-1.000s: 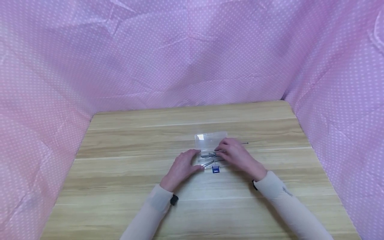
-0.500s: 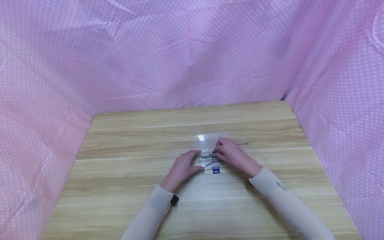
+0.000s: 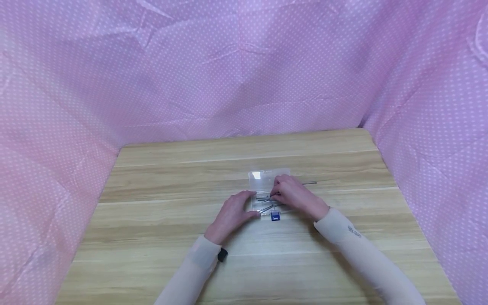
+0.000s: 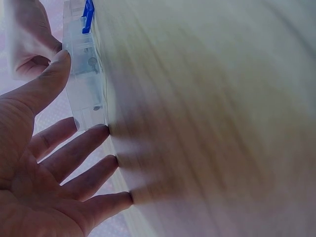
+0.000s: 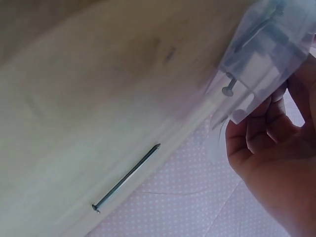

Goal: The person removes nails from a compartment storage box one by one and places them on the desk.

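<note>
A clear plastic box (image 4: 85, 91) sits on a wood-grain table (image 3: 171, 190), a little right of centre in the head view. Take the box as the middle of a clock face. Its see-through lid (image 3: 262, 183) is open toward twelve o'clock, and a blue latch (image 3: 275, 216) is at five o'clock. Several metal nails (image 3: 265, 208) lie inside at different angles; the left wrist and right wrist views show some of them through the walls.

The left hand (image 3: 230, 212) comes in from eight o'clock and holds the box's nine o'clock end, thumb on the near side and index finger on the far side. Its other fingers are spread apart, reaching down to the tabletop. The right hand (image 3: 293, 192) comes from four o'clock, fingers bent and close together, tips down among the nails; whether they pinch one cannot be told.

One loose nail (image 5: 126, 177) lies flat on the table between two and three o'clock, just past the right hand, its head pointing away from the box.

Both arms wear pale sleeves (image 3: 370, 254). Pink cloth (image 3: 244, 76) with white dots hangs beyond the table at nine, twelve and three o'clock.
</note>
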The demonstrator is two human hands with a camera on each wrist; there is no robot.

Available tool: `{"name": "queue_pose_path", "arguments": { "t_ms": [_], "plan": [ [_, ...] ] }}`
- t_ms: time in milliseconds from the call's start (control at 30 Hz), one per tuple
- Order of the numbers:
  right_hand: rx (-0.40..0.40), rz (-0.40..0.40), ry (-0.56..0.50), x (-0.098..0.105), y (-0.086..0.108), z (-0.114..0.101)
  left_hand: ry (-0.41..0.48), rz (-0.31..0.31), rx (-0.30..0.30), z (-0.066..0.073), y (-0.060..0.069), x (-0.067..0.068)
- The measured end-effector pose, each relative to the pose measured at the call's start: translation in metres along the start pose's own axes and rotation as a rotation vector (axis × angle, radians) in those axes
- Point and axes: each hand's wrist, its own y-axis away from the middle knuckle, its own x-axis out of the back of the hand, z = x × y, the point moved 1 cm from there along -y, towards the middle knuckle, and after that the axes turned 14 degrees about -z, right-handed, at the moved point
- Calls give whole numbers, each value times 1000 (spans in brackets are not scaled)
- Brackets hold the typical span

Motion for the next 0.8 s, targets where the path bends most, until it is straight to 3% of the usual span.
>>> {"name": "queue_pose_path", "arguments": {
  "t_ms": [367,800],
  "plan": [
    [43,-30,67,3,0,1,-4,7,-22,0,1,1],
    [84,-82,177,9,5,4,3,14,-6,0,1,-1]
  ]
}}
